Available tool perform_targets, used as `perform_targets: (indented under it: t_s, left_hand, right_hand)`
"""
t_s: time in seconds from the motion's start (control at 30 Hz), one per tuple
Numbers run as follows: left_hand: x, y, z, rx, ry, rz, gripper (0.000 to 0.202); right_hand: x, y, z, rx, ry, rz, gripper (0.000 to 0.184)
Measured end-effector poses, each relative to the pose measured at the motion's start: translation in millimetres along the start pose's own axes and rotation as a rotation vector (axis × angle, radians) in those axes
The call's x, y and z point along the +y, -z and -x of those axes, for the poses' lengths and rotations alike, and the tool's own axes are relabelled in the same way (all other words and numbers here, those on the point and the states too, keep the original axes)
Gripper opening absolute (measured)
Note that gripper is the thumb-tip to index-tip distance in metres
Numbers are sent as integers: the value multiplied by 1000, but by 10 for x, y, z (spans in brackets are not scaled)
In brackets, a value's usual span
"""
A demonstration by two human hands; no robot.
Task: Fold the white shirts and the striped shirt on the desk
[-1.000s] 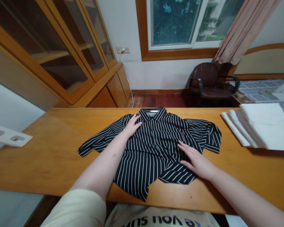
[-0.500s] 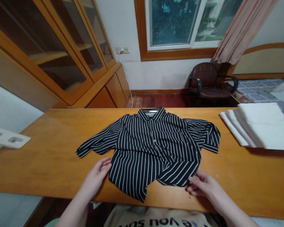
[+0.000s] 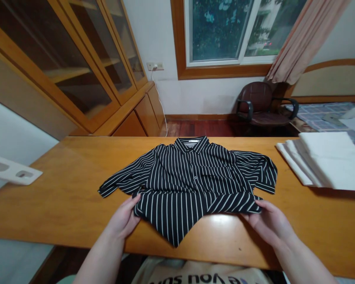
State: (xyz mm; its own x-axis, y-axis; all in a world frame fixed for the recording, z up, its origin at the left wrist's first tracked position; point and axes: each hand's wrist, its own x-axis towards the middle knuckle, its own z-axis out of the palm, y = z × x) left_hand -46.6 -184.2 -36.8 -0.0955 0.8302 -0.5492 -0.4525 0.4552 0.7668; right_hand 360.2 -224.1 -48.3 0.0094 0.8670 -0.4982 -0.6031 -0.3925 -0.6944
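A black shirt with white stripes (image 3: 177, 173) lies front side up on the wooden table, its collar toward the far edge and its sleeves spread to both sides. My left hand (image 3: 126, 217) is closed on the shirt's lower left side, thumb on top. At the lower right corner, my right hand (image 3: 268, 221) pinches the hem between thumb and fingers. Between my hands the lower part is raised and pulled taut, with a pointed flap hanging toward me. The fingers under the cloth are partly hidden.
Folded white cloths (image 3: 328, 161) are stacked on the table (image 3: 62, 205) at the right. A white plastic piece with slots (image 3: 13, 169) juts in from the left. Beyond the table stand a brown armchair (image 3: 257, 102) and a glass-door cabinet (image 3: 85, 67).
My left hand has taken hold of the shirt's left side. My right hand has moved right and up with the hem corner. The lower part is now lifted and stretched wider.
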Motion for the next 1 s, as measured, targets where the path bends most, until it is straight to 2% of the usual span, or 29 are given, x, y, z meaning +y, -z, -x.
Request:
perform_targets:
  t_s: [0.07, 0.17, 0.23, 0.3, 0.37, 0.43, 0.5, 0.63, 0.73, 0.8, 0.87, 1.0]
  left_hand:
    - [-63, -17, -37, -38, -50, 73, 28]
    - [-193, -37, -39, -213, -128, 66, 54]
    - [-260, -63, -15, -312, -139, -66, 72]
    - [-287, -105, 12, -349, -126, -249, 80]
    - [-276, -153, 35, -350, -97, -401, 71]
    - [-242, -188, 55, -330, -55, -491, 51]
    - [-200, -206, 79, -252, -54, -510, 36]
    - [-92, -237, 139, -12, -92, -275, 32]
    - [-26, -259, 154, 98, 7, -33, 33]
    - [-34, -243, 143, 85, 84, 58, 36]
    - [-95, -198, 133, 7, 113, 76, 43]
    - [-257, -103, 158, -207, 30, -140, 73]
  right_hand:
    - [-15, 23, 22, -42, 7, -83, 16]
    - [35, 15, 90, -154, -74, -111, 30]
    - [107, -10, 120, -216, -154, -106, 38]
    - [189, -41, 116, -240, -216, -117, 33]
    - [257, -73, 82, -224, -274, -106, 24]
    - [289, -102, 39, -171, -307, -51, 28]
    - [269, -121, 14, -84, -292, 24, 28]
    - [100, -87, 34, 81, -104, 124, 17]
    - [-46, -2, 67, 129, 41, 154, 22]
    - [-97, 44, 83, 108, 99, 121, 33]
    - [-87, 66, 95, 35, 110, 103, 45]
    - [77, 85, 121, -80, -37, 302, 52]
